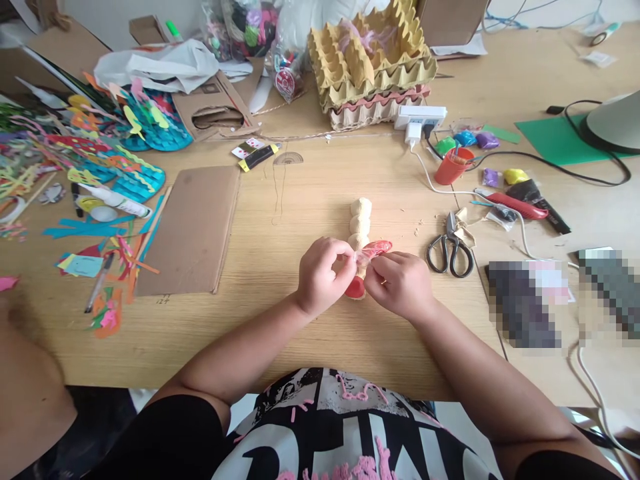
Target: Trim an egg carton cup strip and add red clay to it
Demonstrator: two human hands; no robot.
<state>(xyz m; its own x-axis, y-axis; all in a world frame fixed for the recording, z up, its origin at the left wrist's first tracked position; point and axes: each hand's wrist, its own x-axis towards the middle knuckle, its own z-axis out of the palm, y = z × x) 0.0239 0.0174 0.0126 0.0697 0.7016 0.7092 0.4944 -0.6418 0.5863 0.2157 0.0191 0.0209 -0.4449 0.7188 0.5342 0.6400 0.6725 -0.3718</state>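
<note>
Both hands meet over the middle of the wooden table (pixel 280 267). Between them is a small clear plastic packet with red material (pixel 379 248) inside. My left hand (pixel 327 275) pinches the packet's left end between thumb and forefinger. On its right side my right hand (pixel 400 283) is closed, fingertips on the packet's lower edge. Beneath and behind the hands lies a cream-coloured, lumpy column (pixel 361 217) of rounded segments. Its near end carries a red piece (pixel 355 288), partly hidden by the hands.
Black-handled scissors (pixel 451 247) lie right of my hands, with a red cup (pixel 453 165) and a power strip (pixel 421 117) beyond. A cardboard sheet (pixel 187 230) and paper strips are at left. Egg trays (pixel 373 67) stand at the back. Another person's arm (pixel 30 373) shows at lower left.
</note>
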